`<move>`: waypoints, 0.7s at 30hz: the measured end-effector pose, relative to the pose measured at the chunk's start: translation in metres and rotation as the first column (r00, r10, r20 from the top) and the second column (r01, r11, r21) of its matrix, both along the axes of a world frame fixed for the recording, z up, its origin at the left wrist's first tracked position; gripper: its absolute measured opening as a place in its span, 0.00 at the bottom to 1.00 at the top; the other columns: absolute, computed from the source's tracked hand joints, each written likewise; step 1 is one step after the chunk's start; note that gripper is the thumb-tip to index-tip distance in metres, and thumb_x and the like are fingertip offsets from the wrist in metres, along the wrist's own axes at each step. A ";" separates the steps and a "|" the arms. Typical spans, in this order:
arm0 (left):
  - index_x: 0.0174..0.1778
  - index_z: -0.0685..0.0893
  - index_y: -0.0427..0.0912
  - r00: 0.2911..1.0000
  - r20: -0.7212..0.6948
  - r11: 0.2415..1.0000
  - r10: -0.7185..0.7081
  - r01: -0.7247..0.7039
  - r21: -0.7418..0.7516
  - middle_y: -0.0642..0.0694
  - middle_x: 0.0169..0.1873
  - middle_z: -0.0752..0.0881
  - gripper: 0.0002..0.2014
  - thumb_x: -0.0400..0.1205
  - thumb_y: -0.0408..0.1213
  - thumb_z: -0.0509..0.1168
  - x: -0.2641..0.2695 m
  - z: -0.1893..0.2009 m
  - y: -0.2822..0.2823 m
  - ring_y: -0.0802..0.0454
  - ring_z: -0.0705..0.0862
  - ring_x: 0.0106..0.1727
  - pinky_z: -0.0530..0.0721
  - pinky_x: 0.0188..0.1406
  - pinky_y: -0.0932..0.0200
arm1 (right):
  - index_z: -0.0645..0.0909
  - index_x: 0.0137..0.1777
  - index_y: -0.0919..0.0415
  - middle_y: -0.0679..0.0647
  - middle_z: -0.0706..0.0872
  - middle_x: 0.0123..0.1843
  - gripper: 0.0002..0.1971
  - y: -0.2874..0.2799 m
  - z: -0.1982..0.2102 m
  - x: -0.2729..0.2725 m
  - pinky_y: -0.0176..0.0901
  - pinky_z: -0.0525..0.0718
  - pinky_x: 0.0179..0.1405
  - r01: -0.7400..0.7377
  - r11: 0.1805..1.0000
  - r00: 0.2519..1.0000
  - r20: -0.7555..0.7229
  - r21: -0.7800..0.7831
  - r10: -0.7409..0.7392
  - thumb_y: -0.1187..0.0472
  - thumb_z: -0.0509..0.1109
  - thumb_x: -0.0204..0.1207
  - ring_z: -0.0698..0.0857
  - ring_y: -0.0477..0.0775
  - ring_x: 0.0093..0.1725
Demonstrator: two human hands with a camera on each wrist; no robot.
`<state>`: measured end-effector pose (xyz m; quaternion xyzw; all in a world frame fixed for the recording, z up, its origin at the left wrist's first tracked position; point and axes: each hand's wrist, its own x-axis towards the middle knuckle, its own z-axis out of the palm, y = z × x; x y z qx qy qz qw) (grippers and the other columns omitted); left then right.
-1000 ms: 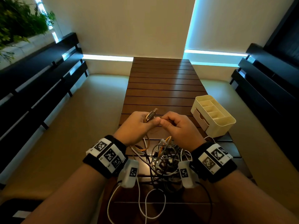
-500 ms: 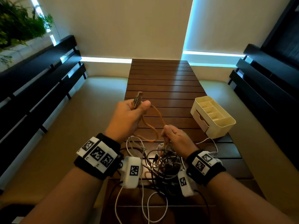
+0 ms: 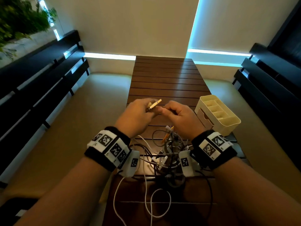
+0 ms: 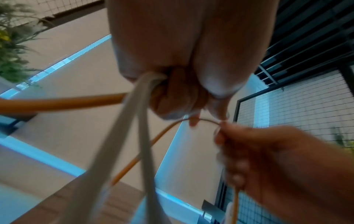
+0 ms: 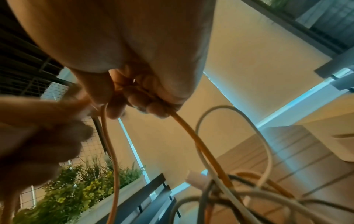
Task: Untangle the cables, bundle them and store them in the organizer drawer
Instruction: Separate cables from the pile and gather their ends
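Note:
A tangle of white, grey, black and orange cables (image 3: 169, 154) lies on the slatted wooden table (image 3: 164, 79) between my wrists. My left hand (image 3: 138, 115) is raised above it and grips the metal plug end (image 3: 154, 104) of the orange cable (image 4: 57, 104), along with a loop of white cable (image 4: 134, 121). My right hand (image 3: 179, 115), close beside it, holds the same orange cable (image 5: 191, 136) in curled fingers; the cable runs down into the tangle. A cream organizer (image 3: 218, 116) with a small front drawer, which is closed, stands to the right.
Dark slatted benches (image 3: 40, 75) run along both sides of the table, the right one (image 3: 268, 82) close behind the organizer. Loose white cable loops (image 3: 151, 201) trail toward the table's near edge. Green plants (image 3: 17, 18) stand at far left.
My left hand, which had pulled the plug up and to the left, has come back to meet the right hand, which rose from the tangle. The slack orange loop between them is gone.

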<state>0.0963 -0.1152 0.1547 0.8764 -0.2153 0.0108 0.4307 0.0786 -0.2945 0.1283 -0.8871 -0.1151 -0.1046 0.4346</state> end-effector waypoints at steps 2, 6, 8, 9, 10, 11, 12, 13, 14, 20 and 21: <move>0.35 0.81 0.49 0.998 -0.059 0.999 -0.032 0.033 0.030 0.54 0.27 0.77 0.13 0.84 0.48 0.68 0.006 -0.006 0.002 0.59 0.70 0.28 0.68 0.32 0.58 | 0.83 0.46 0.54 0.43 0.77 0.34 0.06 -0.002 0.006 -0.001 0.23 0.73 0.34 -0.010 1.000 1.000 0.016 -0.027 0.011 0.56 0.68 0.85 0.75 0.37 0.32; 0.35 0.78 0.44 0.999 0.045 1.000 -0.020 0.020 -0.005 0.53 0.26 0.75 0.16 0.84 0.49 0.67 0.005 -0.001 -0.002 0.58 0.70 0.27 0.68 0.29 0.58 | 0.82 0.47 0.57 0.48 0.79 0.35 0.11 -0.003 -0.009 -0.005 0.26 0.76 0.33 -0.008 1.000 0.998 -0.055 0.026 0.009 0.53 0.63 0.87 0.77 0.41 0.32; 0.34 0.79 0.45 0.996 0.084 0.987 0.029 -0.016 -0.159 0.54 0.26 0.75 0.15 0.84 0.47 0.68 0.001 0.009 -0.003 0.59 0.70 0.27 0.69 0.28 0.60 | 0.81 0.48 0.58 0.52 0.82 0.38 0.14 -0.003 -0.024 -0.007 0.34 0.80 0.36 -0.004 0.998 0.988 -0.155 0.064 0.013 0.50 0.61 0.87 0.83 0.53 0.36; 0.35 0.80 0.44 0.993 0.097 0.974 0.069 -0.046 -0.223 0.53 0.26 0.76 0.14 0.84 0.46 0.69 0.002 0.014 -0.002 0.59 0.70 0.27 0.70 0.29 0.60 | 0.81 0.49 0.58 0.53 0.83 0.39 0.15 -0.005 -0.034 -0.007 0.40 0.83 0.38 0.006 0.998 0.978 -0.207 0.061 0.006 0.49 0.60 0.87 0.85 0.58 0.40; 0.36 0.82 0.41 0.989 0.109 0.964 0.099 -0.069 -0.257 0.53 0.26 0.77 0.14 0.83 0.46 0.69 0.001 0.019 0.000 0.60 0.71 0.27 0.71 0.29 0.60 | 0.82 0.49 0.56 0.53 0.84 0.40 0.15 -0.008 -0.040 -0.008 0.47 0.84 0.40 0.028 0.999 0.969 -0.248 0.038 -0.018 0.48 0.59 0.88 0.86 0.59 0.41; 0.37 0.83 0.40 0.988 0.110 0.961 0.110 -0.077 -0.267 0.53 0.25 0.76 0.14 0.83 0.46 0.69 0.000 0.022 0.002 0.61 0.71 0.26 0.71 0.28 0.62 | 0.82 0.48 0.54 0.54 0.85 0.40 0.15 -0.011 -0.045 -0.008 0.53 0.84 0.42 0.054 0.998 0.961 -0.272 0.018 -0.047 0.47 0.58 0.88 0.86 0.59 0.42; 0.36 0.83 0.41 0.990 0.097 0.965 0.105 -0.078 -0.252 0.54 0.24 0.75 0.14 0.83 0.45 0.69 -0.001 0.023 0.005 0.62 0.69 0.24 0.69 0.26 0.64 | 0.82 0.47 0.53 0.54 0.86 0.40 0.15 -0.012 -0.045 -0.008 0.55 0.85 0.44 0.081 0.997 0.954 -0.289 0.018 -0.072 0.47 0.58 0.88 0.86 0.59 0.42; 0.34 0.82 0.42 0.993 0.063 0.976 0.096 -0.082 -0.201 0.55 0.23 0.74 0.13 0.83 0.44 0.69 -0.001 0.020 0.007 0.62 0.69 0.23 0.68 0.24 0.66 | 0.82 0.46 0.52 0.54 0.85 0.39 0.15 -0.014 -0.041 -0.007 0.55 0.86 0.45 0.112 0.992 0.950 -0.299 0.058 -0.089 0.47 0.58 0.88 0.86 0.60 0.42; 0.34 0.83 0.44 0.996 0.019 0.992 0.090 -0.088 -0.089 0.55 0.23 0.74 0.13 0.84 0.43 0.69 -0.001 0.015 0.011 0.62 0.70 0.24 0.68 0.25 0.66 | 0.81 0.44 0.51 0.53 0.83 0.37 0.16 -0.015 -0.036 -0.005 0.53 0.88 0.44 0.147 0.983 0.950 -0.293 0.111 -0.109 0.47 0.58 0.88 0.85 0.60 0.40; 0.56 0.90 0.51 0.980 0.024 0.929 0.200 -0.197 0.314 0.49 0.44 0.90 0.09 0.85 0.39 0.66 -0.009 0.002 0.015 0.49 0.84 0.43 0.81 0.41 0.54 | 0.78 0.45 0.56 0.48 0.77 0.34 0.16 -0.013 0.003 -0.002 0.24 0.71 0.27 0.133 0.990 0.986 -0.097 -0.041 -0.137 0.53 0.55 0.90 0.74 0.39 0.28; 0.57 0.89 0.51 0.978 0.095 0.952 0.184 -0.201 0.231 0.49 0.47 0.90 0.09 0.85 0.39 0.66 -0.012 0.006 0.011 0.49 0.85 0.45 0.81 0.43 0.53 | 0.77 0.44 0.56 0.51 0.79 0.35 0.15 -0.010 0.001 -0.001 0.26 0.71 0.27 0.106 0.992 0.991 -0.081 -0.065 -0.111 0.53 0.56 0.90 0.75 0.39 0.30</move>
